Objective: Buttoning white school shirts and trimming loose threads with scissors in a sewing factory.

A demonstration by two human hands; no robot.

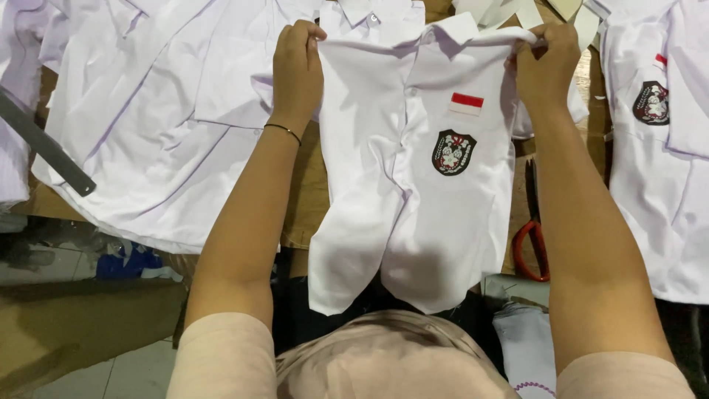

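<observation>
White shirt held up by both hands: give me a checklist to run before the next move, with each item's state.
1. Left hand grips the white shirt at its shoulder: ok.
2. Right hand grips the other shoulder: ok.
3. Front closed at the button: ok there; lower buttons cannot tell.
4. Crest badge and red-and-white patch face the camera: ok.
5. Hem hangs level: not ok, the two front panels part at the bottom.
6. Red-handled scissors lie apart from the shirt: cannot tell, its edge partly hides them.
</observation>
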